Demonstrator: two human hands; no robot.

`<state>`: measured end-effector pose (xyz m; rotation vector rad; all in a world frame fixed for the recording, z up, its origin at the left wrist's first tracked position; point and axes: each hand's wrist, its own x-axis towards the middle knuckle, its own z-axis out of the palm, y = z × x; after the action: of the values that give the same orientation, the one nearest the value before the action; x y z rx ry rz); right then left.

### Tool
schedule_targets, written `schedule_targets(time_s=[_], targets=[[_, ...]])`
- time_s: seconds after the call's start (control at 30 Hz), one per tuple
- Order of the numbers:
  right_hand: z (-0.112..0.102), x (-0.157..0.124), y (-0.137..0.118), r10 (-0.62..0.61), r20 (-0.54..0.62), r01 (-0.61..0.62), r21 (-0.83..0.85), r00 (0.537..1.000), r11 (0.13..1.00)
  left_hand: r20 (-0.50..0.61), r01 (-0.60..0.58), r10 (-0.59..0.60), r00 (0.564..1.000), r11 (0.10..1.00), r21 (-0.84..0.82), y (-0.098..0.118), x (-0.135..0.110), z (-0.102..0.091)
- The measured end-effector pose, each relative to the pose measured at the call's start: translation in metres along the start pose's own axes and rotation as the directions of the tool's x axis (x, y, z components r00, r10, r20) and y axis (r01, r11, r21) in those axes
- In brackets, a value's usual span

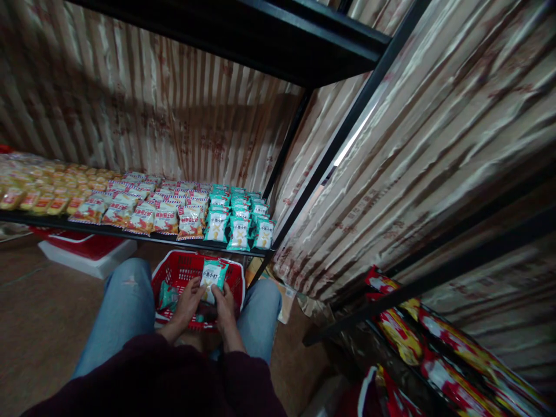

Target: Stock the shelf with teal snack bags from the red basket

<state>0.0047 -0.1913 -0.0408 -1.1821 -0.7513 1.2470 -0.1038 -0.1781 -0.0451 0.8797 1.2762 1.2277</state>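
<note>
Both hands were on one teal snack packet (212, 279), held up over the red basket (234, 277) that sat on the floor between the person's knees. The left hand (189, 302) had its fingers closed on the packet's left edge, and the right hand (225, 306) pinched the lower right corner. Another teal packet (167, 295) lay inside the basket. Just above, the shelf (130, 233) carried rows of teal, red and yellow packets.

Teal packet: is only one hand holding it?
No, both the left hand and the right hand grip the teal packet above the red basket.
</note>
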Motion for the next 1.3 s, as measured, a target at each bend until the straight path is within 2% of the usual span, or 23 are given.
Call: schedule_targets(time_s=[0.07,0.23,0.43,0.57,0.73,0.9,1.1,1.2,1.3], targets=[[0.000,0.000,-0.002,0.000,-0.003,0.000,0.001,1.000,1.000,0.044,0.003,-0.002,0.999,1.000,-0.026,0.000,0.000,0.001],[-0.001,0.001,0.001,-0.004,0.029,0.002,0.057,1.000,0.998,0.070,0.060,-0.056,0.996,0.997,-0.054,0.007,-0.001,0.002],[-0.003,0.003,0.001,-0.016,0.010,0.016,0.044,1.000,0.999,0.132,0.085,-0.073,0.989,0.993,-0.087,0.013,0.004,0.003],[-0.008,0.008,-0.001,-0.111,-0.020,0.110,-0.060,0.994,0.992,0.153,0.062,-0.049,0.987,0.995,-0.080,0.021,0.006,0.010],[-0.018,0.018,0.001,-0.195,-0.134,0.156,-0.256,0.972,0.954,0.118,-0.026,0.027,0.993,1.000,-0.004,0.027,0.013,0.024],[-0.027,0.025,-0.009,-0.348,-0.211,0.250,-0.385,0.913,0.888,0.106,-0.111,0.108,0.988,0.994,0.024,0.021,0.029,0.046],[-0.043,0.039,-0.030,-0.415,-0.178,0.286,-0.488,0.892,0.824,0.151,-0.222,0.211,0.966,0.973,0.063,0.021,0.042,0.082],[-0.055,0.051,-0.041,-0.500,-0.155,0.323,-0.597,0.852,0.734,0.160,-0.262,0.240,0.957,0.957,0.127,0.023,0.049,0.099],[-0.068,0.066,-0.052,-0.615,-0.131,0.331,-0.745,0.778,0.578,0.182,-0.318,0.279,0.943,0.918,0.239,0.026,0.058,0.117]])
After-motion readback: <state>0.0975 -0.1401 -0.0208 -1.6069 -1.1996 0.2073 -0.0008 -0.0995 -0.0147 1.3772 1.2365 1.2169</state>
